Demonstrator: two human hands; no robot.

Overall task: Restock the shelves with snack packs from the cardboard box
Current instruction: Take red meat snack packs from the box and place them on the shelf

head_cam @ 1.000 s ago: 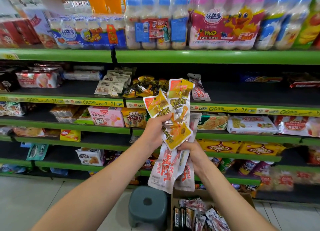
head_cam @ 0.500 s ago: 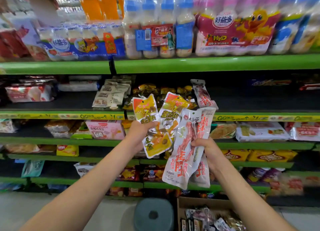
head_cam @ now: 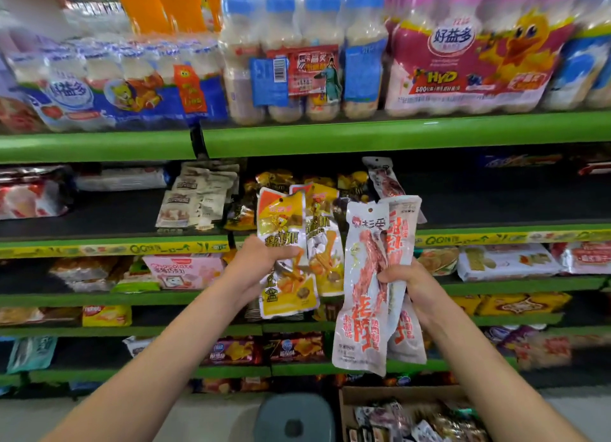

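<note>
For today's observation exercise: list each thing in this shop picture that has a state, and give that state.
Left hand: grips the yellow packs.
Right hand: grips the white packs.
Yellow packs: sealed, held upright, off the shelf.
White packs: sealed, held upright, off the shelf.
Box: open, packs inside.
Shelf: partly stocked, right part bare.

Shop aisle, as we find it: green shelves (head_cam: 363, 137) in tiers, yellow price strips (head_cam: 112, 248) along their edges, multipacked drink bottles (head_cam: 297, 54) above, rows of packaged snacks (head_cam: 198, 200) below.
</note>
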